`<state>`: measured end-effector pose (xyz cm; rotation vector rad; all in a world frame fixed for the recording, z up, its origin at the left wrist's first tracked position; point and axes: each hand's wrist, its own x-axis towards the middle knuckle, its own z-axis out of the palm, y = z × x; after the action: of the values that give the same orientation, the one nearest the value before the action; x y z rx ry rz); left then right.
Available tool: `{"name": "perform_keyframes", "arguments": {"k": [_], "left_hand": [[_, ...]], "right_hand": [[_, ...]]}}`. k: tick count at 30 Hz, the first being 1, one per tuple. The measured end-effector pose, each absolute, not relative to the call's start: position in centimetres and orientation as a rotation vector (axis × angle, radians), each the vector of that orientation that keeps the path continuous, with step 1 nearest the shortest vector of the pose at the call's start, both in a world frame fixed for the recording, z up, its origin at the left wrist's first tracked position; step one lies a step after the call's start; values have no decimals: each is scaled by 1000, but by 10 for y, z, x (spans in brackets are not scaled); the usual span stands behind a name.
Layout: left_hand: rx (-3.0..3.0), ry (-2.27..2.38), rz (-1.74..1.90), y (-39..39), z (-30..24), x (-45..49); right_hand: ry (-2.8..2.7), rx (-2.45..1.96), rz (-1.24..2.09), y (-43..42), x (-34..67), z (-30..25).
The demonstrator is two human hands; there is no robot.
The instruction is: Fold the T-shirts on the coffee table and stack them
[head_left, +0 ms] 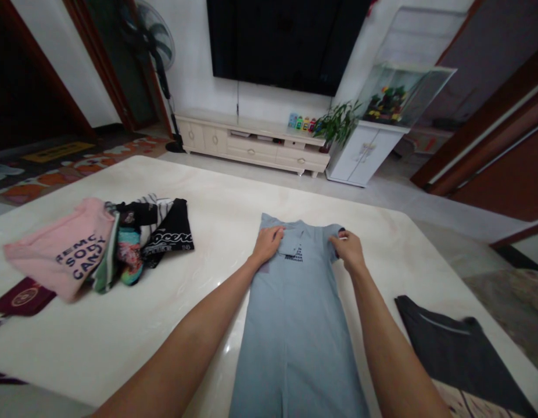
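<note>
A light grey-blue shirt (pixel 290 313) with small dark lettering near its top lies lengthwise on the table in front of me. My left hand (pixel 268 244) is closed on the fabric at its upper left, beside the lettering. At the upper right, my right hand (pixel 348 247) pinches the shirt's edge, where a bit of dark trim shows by the fingers. The shirt's near end runs out of the bottom of the view.
To the left lies a heap of clothes with a pink top (pixel 77 247) and a black printed garment (pixel 173 229). A maroon tag-like item (pixel 22 297) sits beside it. A folded dark T-shirt (pixel 461 348) lies on the right of the pale table (pixel 199 325).
</note>
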<state>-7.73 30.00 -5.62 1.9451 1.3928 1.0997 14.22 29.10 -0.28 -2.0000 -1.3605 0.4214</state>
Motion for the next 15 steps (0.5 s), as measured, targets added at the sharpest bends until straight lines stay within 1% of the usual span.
{"name": "perform_keyframes", "arguments": {"k": [3,6,8,11,15], "left_hand": [[1868,1394,1151,302,-59,-79],[1685,1434,1251,303,-61,-82],[1640,1478,1266,302,-61,-83],[1742,1517,1182,302,-61,-84],[1887,1509,1107,303,-62,-85]], "right_hand": [[-1447,-1882,483,298,91,1],[-1611,-1706,651,298,46,3],[-1724,-1593,766,287,36,4],[-1788,-1535,801,245,60,4],[-1762,-1669,736,148,119,-10]]}}
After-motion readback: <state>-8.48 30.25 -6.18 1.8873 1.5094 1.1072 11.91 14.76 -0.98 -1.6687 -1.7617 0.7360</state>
